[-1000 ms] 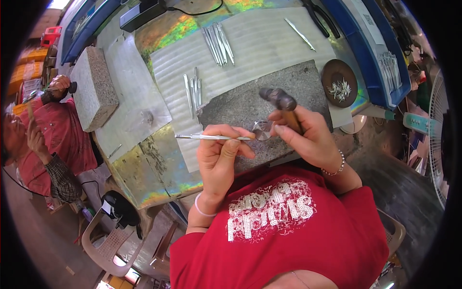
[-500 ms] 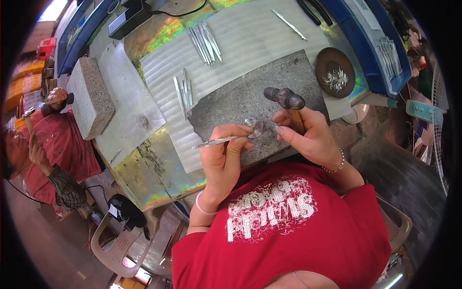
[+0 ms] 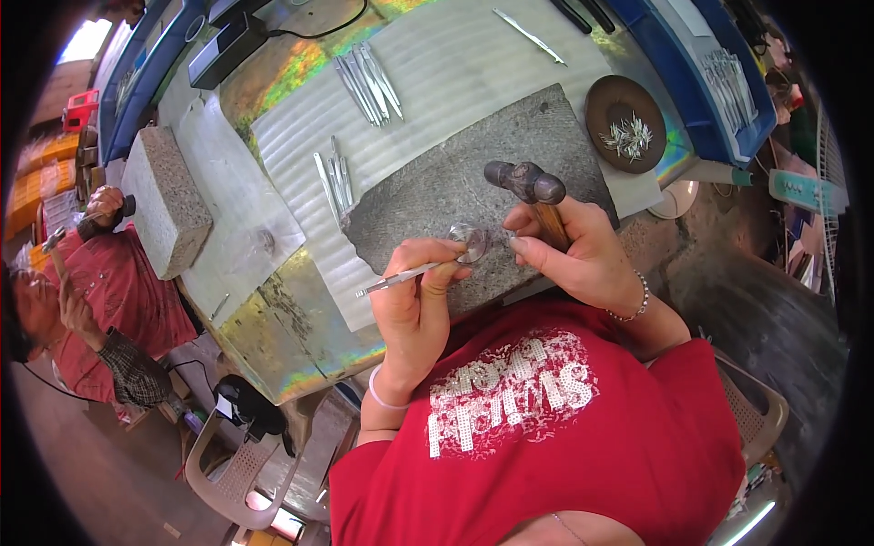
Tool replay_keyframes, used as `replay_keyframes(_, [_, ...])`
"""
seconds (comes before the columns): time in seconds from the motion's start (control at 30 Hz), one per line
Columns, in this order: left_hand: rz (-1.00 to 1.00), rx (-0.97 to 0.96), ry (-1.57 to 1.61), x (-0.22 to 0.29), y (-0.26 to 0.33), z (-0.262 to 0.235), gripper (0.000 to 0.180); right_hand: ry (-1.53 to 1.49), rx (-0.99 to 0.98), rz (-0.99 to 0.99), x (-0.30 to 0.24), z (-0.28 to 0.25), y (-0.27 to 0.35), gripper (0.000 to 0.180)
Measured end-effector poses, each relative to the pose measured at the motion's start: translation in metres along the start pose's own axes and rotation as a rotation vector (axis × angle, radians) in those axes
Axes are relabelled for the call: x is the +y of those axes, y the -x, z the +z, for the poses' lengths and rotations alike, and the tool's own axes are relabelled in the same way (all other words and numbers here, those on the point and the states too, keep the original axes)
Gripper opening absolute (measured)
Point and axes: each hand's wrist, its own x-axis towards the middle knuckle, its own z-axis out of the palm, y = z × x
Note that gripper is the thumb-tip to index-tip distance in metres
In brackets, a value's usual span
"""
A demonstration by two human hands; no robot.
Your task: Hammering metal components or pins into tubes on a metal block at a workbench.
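Observation:
My left hand (image 3: 411, 296) is closed in a pinch on a slender silver metal stick (image 3: 396, 279), which pokes out to the left. My right hand (image 3: 587, 255) is closed around the wooden handle of a dark-headed hammer (image 3: 526, 181), head up and away from me. Its thumb and forefinger come close together; whether they pinch something small cannot be made out. Between the hands, a shiny round patch, perhaps clear plastic (image 3: 472, 240), lies on the rough grey stone slab (image 3: 410, 198), touching or just beside my left fingertips.
Slender silver sticks (image 3: 368, 84) lie on white foam sheeting, with more (image 3: 335, 182) by the slab. A brown dish (image 3: 605, 100) holds small silver pieces. Blue bins (image 3: 672, 73) flank the table. At left, beyond a granite block (image 3: 166, 202), a co-worker (image 3: 118, 300) holds a hammer.
The view has shifted a little, so the table things sit slightly further left and higher. Both my hands keep their holds on the stick and the hammer.

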Motion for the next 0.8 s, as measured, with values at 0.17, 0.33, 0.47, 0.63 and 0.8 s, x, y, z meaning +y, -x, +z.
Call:
replay_keyframes(0.17, [0.005,-0.003,-0.019,0.000,-0.001,0.000,0.005,0.014,0.007,0.004,0.001,-0.001,0.001,0.022])
replay_keyframes(0.33, [0.025,-0.001,-0.038,0.000,0.000,-0.001,0.005,0.013,0.008,-0.004,0.002,0.000,0.001,0.022])
replay_keyframes(0.47, [0.020,0.005,-0.036,0.001,-0.001,0.001,0.005,0.002,0.016,-0.017,0.003,0.001,0.001,0.022])
replay_keyframes(0.63, [0.176,-0.014,-0.289,-0.001,-0.001,0.000,0.008,0.043,0.025,-0.079,0.005,0.000,0.000,0.021])
replay_keyframes(0.8, [0.265,0.009,-0.557,0.017,-0.003,0.008,0.022,0.036,-0.044,0.080,-0.008,-0.004,0.001,0.022])
